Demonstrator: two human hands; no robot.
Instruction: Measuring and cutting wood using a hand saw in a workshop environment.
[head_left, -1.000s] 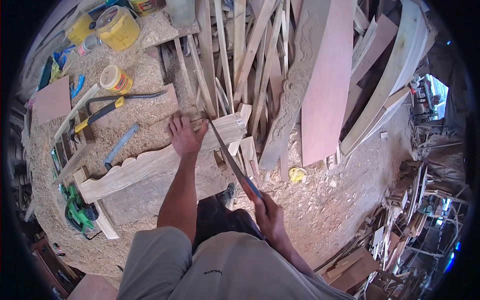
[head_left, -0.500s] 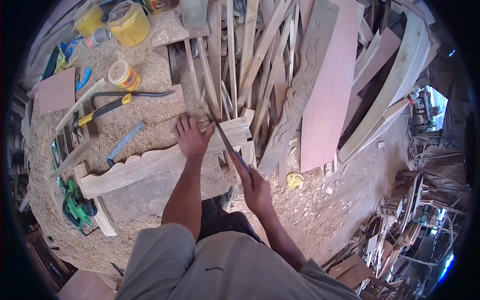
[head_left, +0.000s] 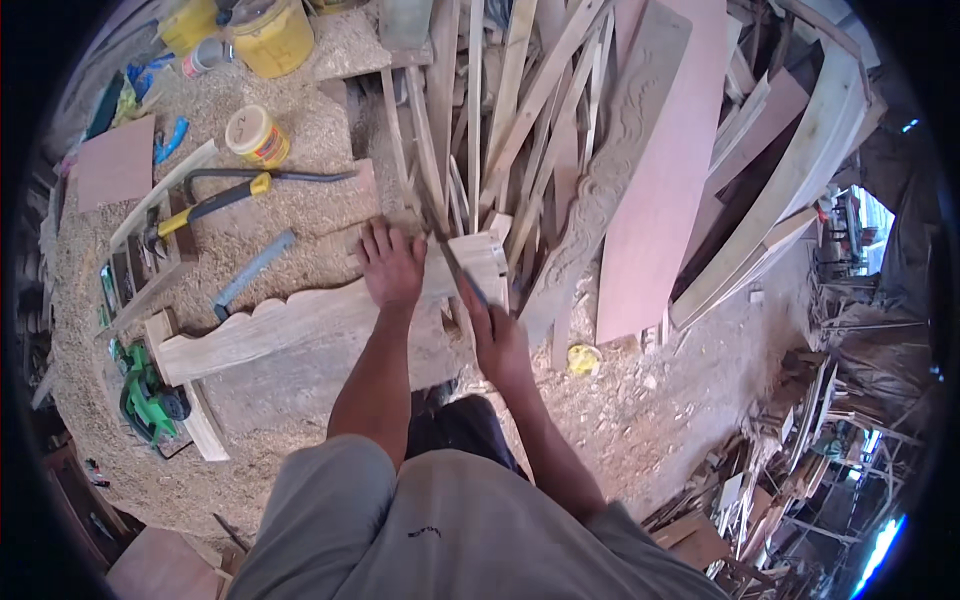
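Observation:
A long pale wooden board (head_left: 270, 328) with a wavy far edge lies across the work surface in front of me. My left hand (head_left: 393, 268) rests flat on it toward its right end, fingers spread. My right hand (head_left: 500, 345) is closed round the blue-looking handle of a long narrow file (head_left: 452, 262). Its dark blade slants away to the left across the board's right end, just right of my left hand. The far tip is hard to make out among the wood strips behind.
Left lie a yellow-and-black-handled hammer (head_left: 215, 205), a dark bent bar (head_left: 300, 177), a grey-blue strip (head_left: 255, 270) and a green power tool (head_left: 148, 395). A yellow tub (head_left: 257, 136) stands in shavings. Wood strips (head_left: 510, 90) and a carved board (head_left: 610, 165) lean beyond my right hand.
My right hand has pushed the file forward and slightly left over the board's end. My left hand stays on the board. The whole view has shifted a little.

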